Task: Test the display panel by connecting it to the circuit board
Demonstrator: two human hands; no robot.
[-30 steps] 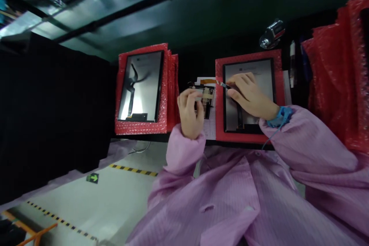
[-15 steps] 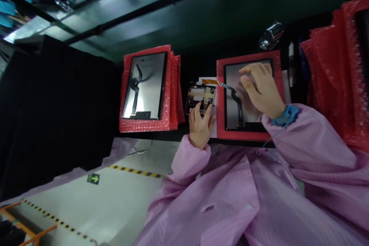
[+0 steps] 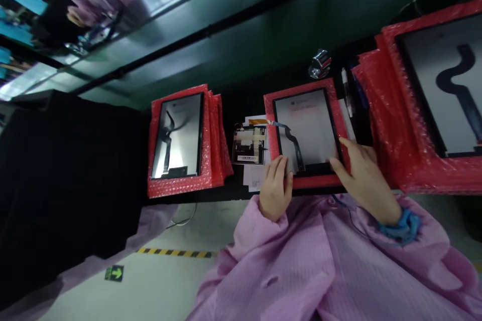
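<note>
A flat display panel [image 3: 312, 125] with a dark frame lies on a red bubble-wrap sheet [image 3: 269, 105]. My left hand [image 3: 276, 188] is closed at its lower left corner, fingers bent over the edge. At the lower right side, my right hand [image 3: 363, 175] grips the panel, thumb on its face and fingers along the edge; some fingers are hidden. A dark flex cable [image 3: 293, 141] crosses the panel's left part. An orange ribbon [image 3: 258, 122] links it to a small circuit board [image 3: 249, 145] on white paper [image 3: 255, 178].
On the left, another panel [image 3: 181, 135] tops a stack of red bubble-wrap bags [image 3: 218, 135]. More red bags [image 3: 391, 125] and a larger-looking panel [image 3: 452, 95] are at the right. A shiny metal object [image 3: 320, 63] and a pen [image 3: 347, 91] lie behind.
My left hand has left the circuit board for the panel's lower left corner. My right hand has come down from above the panel to its right edge. The camera view has shifted.
</note>
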